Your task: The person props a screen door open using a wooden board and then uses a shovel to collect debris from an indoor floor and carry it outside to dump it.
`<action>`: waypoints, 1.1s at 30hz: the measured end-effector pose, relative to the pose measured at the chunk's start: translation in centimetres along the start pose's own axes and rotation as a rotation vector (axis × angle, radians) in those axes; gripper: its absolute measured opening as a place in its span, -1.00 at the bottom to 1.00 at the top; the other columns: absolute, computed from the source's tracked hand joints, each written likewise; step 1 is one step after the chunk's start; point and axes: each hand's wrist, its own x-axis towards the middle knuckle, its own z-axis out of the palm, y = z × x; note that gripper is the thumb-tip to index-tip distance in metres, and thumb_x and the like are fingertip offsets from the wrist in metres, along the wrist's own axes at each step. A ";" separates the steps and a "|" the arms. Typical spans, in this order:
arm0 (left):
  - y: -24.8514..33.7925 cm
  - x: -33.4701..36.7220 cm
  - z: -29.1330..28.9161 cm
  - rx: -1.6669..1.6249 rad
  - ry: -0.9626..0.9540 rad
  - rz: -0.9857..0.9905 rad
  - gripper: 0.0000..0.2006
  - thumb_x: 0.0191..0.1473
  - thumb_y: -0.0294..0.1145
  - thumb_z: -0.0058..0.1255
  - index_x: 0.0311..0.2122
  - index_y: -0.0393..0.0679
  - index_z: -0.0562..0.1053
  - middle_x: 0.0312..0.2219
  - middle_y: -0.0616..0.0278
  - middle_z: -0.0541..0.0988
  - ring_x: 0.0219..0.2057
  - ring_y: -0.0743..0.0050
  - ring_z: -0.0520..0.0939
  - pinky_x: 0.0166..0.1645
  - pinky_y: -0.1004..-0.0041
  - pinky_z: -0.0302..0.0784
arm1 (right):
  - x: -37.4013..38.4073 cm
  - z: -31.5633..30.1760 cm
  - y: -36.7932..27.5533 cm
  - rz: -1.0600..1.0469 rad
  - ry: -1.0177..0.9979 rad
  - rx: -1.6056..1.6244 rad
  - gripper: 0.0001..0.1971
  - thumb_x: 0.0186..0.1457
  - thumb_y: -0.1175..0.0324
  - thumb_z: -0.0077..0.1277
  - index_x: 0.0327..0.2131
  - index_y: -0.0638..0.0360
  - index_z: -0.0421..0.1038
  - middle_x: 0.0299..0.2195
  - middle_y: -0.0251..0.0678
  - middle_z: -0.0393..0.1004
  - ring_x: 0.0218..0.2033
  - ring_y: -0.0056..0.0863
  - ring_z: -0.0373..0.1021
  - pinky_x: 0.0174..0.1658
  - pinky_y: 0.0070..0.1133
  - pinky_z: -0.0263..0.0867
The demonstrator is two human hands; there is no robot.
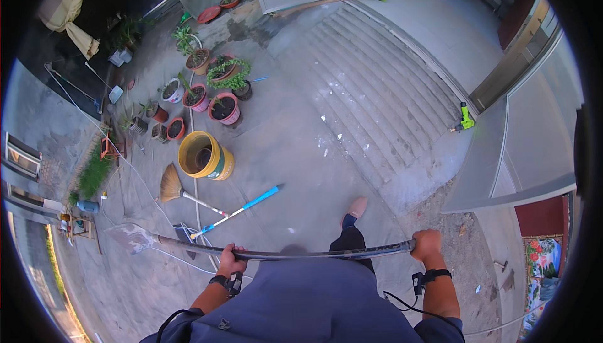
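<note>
A long-handled shovel (326, 254) lies level across the front of my body. Its pale, dirt-coated blade (132, 238) points left, off the ground as far as I can tell. My left hand (232, 260) is wrapped round the shaft partway toward the blade. At the far right, my right hand (427, 244) closes round the end of the handle. Beyond the shaft on the left lie a straw broom (171, 184) and a blue-and-white pole (251, 203), which cross each other. The far end of that pole, near the shovel, is partly hidden.
A yellow bucket (204, 156) stands ahead, before several potted plants (224, 109). Shallow ridged steps (377, 92) with white debris rise toward a doorway. A green power tool (465, 119) rests at their right end, near an open door panel (527, 136). Cables (141, 180) cross the left ground.
</note>
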 end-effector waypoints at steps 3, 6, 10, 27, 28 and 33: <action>-2.5 -0.7 6.0 0.008 -0.002 0.015 -0.82 0.13 -0.38 -0.11 -0.51 -0.09 0.28 -0.63 0.34 0.32 -0.52 0.40 0.41 -0.16 0.26 0.45 | 5.0 -0.8 4.3 -0.025 0.036 0.043 -0.84 -0.40 0.32 0.12 -0.56 -0.09 0.52 -0.46 -0.28 0.54 -0.34 -0.24 0.46 -0.19 -0.36 0.30; -4.9 -1.7 11.8 0.025 -0.018 0.014 -0.83 0.15 -0.36 -0.11 -0.48 -0.10 0.30 -0.60 0.35 0.34 -0.48 0.41 0.43 -0.12 0.24 0.45 | 11.0 -3.5 9.7 -0.061 0.133 0.069 -0.83 -0.39 0.33 0.13 -0.54 -0.08 0.53 -0.44 -0.28 0.54 -0.31 -0.25 0.45 -0.18 -0.36 0.28; -8.1 -4.1 20.4 -0.025 -0.039 0.033 -0.82 0.16 -0.35 -0.13 -0.49 -0.09 0.30 -0.63 0.37 0.33 -0.52 0.43 0.43 -0.12 0.25 0.47 | 17.3 -9.8 15.6 -0.071 0.117 0.050 -0.86 -0.32 0.39 0.11 -0.53 -0.05 0.52 -0.43 -0.31 0.54 -0.26 -0.31 0.43 -0.12 -0.39 0.23; -17.2 0.6 59.3 0.005 0.005 -0.010 -0.80 0.14 -0.34 -0.10 -0.52 -0.07 0.31 -0.63 0.36 0.38 -0.52 0.44 0.48 -0.11 0.27 0.50 | 46.8 -29.1 36.3 -0.002 0.152 0.045 -0.83 -0.27 0.43 0.09 -0.48 -0.08 0.53 -0.40 -0.37 0.54 -0.20 -0.36 0.41 -0.02 -0.42 0.18; -17.8 0.1 62.4 0.023 -0.003 -0.028 -0.80 0.14 -0.34 -0.10 -0.52 -0.07 0.31 -0.63 0.36 0.38 -0.52 0.44 0.48 -0.10 0.26 0.50 | 48.1 -29.8 37.9 0.007 0.104 0.045 -0.83 -0.27 0.43 0.09 -0.48 -0.08 0.53 -0.41 -0.36 0.54 -0.21 -0.35 0.41 -0.03 -0.42 0.19; -19.4 -1.9 73.9 0.132 -0.088 -0.059 -0.79 0.17 -0.34 -0.15 -0.52 -0.06 0.31 -0.66 0.38 0.40 -0.55 0.45 0.50 -0.16 0.29 0.53 | 50.9 -35.2 44.6 0.067 0.009 0.061 -0.84 -0.28 0.42 0.10 -0.49 -0.07 0.53 -0.41 -0.34 0.54 -0.22 -0.33 0.43 -0.08 -0.41 0.22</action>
